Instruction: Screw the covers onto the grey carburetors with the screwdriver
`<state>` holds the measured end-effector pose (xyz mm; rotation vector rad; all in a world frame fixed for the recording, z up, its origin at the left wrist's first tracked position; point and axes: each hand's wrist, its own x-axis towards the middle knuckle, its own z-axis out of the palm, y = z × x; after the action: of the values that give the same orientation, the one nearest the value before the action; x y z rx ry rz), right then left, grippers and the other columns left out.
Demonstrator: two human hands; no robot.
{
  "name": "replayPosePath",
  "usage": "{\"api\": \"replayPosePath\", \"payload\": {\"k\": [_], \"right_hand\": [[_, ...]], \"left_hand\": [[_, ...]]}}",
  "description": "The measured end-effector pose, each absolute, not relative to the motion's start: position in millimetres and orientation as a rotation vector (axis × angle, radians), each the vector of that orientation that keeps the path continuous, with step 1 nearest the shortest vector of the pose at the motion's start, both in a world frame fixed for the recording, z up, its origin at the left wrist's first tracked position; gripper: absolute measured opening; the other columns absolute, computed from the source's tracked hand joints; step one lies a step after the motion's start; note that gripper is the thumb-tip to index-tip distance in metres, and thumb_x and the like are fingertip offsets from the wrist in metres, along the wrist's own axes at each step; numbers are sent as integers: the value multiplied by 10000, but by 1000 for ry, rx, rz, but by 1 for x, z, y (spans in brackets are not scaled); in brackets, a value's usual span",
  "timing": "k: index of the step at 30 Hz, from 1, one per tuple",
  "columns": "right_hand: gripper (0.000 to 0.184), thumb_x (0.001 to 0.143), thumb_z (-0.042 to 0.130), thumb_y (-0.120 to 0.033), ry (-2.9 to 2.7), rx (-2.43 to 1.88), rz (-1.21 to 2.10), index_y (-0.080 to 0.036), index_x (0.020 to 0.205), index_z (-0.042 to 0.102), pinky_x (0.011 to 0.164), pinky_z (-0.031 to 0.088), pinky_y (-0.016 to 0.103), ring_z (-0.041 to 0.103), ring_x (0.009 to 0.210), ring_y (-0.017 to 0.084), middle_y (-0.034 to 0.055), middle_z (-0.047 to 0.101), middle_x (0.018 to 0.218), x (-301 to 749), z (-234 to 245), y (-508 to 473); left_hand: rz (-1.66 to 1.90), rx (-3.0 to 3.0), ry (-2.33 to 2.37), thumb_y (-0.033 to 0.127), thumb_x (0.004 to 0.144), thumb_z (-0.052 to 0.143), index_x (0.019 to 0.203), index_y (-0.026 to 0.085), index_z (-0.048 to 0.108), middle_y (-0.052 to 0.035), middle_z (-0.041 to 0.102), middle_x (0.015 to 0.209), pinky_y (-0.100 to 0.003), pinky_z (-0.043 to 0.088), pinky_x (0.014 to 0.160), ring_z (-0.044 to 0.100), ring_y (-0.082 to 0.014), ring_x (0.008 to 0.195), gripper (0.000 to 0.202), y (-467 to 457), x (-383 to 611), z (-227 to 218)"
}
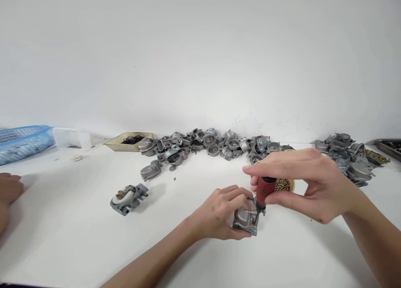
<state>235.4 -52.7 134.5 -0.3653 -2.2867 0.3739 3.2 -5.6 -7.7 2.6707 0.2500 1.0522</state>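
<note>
My left hand (224,212) is closed round a grey metal carburetor (246,219) and steadies it on the white table. My right hand (307,183) grips the red handle of a screwdriver (265,192), which stands nearly upright. Its shaft reaches down to the right side of the carburetor; the exact contact at the tip is too small to tell. Just behind the right hand is a small dish of brass screws (282,184), partly hidden by the fingers. Apart to the left lies another carburetor body (128,199) with a white float on top.
Grey metal bowls and castings (213,144) are heaped along the wall, with another pile (344,158) at right beside loose brass screws (376,156). A tray of black rings (130,141) and a blue basket (25,144) stand at left. Another person's hand (11,187) rests at the left edge.
</note>
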Motion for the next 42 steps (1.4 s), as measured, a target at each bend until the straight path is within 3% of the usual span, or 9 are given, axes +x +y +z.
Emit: {"api": "replayPosePath", "payload": {"k": [3, 6, 12, 18, 23, 27, 36, 39, 42], "right_hand": [[275, 1038, 677, -187, -2323, -437, 291, -217, 1311, 697, 666, 572, 225, 683, 798, 127, 50, 736, 998, 235, 137, -54], [342, 1067, 536, -115, -2345, -417, 434, -175, 1386, 644, 785, 606, 273, 712, 955, 159, 102, 739, 1161, 235, 141, -57], [192, 1028, 694, -174, -2314, -396, 308, -180, 1219, 709, 716, 585, 230, 699, 814, 136, 40, 742, 907, 236, 137, -54], [369, 1028, 557, -73, -2292, -398, 419, -144, 1384, 622, 822, 603, 307, 711, 870, 158, 56, 761, 973, 237, 136, -55], [261, 1037, 648, -140, -2331, -445, 212, -184, 1294, 663, 690, 566, 249, 680, 813, 141, 31, 745, 915, 238, 133, -50], [364, 1049, 541, -101, -2340, -439, 327, -175, 1401, 594, 821, 602, 319, 694, 879, 157, 55, 745, 1015, 237, 132, -51], [197, 1005, 713, -160, -2275, -451, 263, -177, 1201, 704, 687, 575, 249, 686, 838, 154, 55, 752, 951, 233, 133, -53], [300, 1018, 560, -66, -2302, -413, 501, -165, 1274, 681, 692, 592, 257, 710, 896, 161, 102, 750, 1107, 233, 135, -54], [232, 1027, 580, -93, -2246, -323, 676, -169, 1207, 706, 699, 600, 288, 711, 815, 162, 78, 767, 991, 234, 135, -52]], "left_hand": [[1041, 2666, 256, 531, 961, 675, 1150, 218, 573, -83, 730, 1114, -319, 559, 691, 716, -252, 910, 379, -5, 3, -9], [1060, 2667, 261, 537, 958, 676, 1144, 220, 567, -76, 730, 1090, -320, 562, 687, 713, -248, 892, 384, -4, 4, -10], [1057, 2668, 237, 518, 956, 687, 1154, 215, 573, -84, 729, 1102, -313, 550, 685, 699, -230, 864, 379, -5, 4, -8], [1052, 2647, 255, 530, 964, 674, 1064, 212, 571, -66, 738, 1031, -303, 515, 647, 685, -218, 823, 349, -7, 5, -5], [1082, 2649, 234, 541, 980, 653, 1069, 210, 575, -66, 737, 1026, -301, 517, 652, 682, -205, 799, 352, -7, 6, -4], [1080, 2653, 247, 552, 971, 659, 1060, 212, 575, -66, 739, 1007, -301, 522, 648, 685, -210, 792, 361, -6, 5, -5], [1079, 2664, 224, 574, 988, 628, 1204, 221, 571, -90, 739, 1116, -309, 568, 685, 729, -247, 908, 417, -4, 4, -7], [1077, 2682, 223, 562, 972, 662, 1265, 226, 556, -91, 735, 1106, -308, 575, 701, 716, -240, 887, 459, -4, 3, -8], [1020, 2688, 273, 561, 947, 690, 1229, 228, 586, -87, 731, 1099, -303, 568, 695, 701, -232, 856, 449, -5, 2, -9]]}}
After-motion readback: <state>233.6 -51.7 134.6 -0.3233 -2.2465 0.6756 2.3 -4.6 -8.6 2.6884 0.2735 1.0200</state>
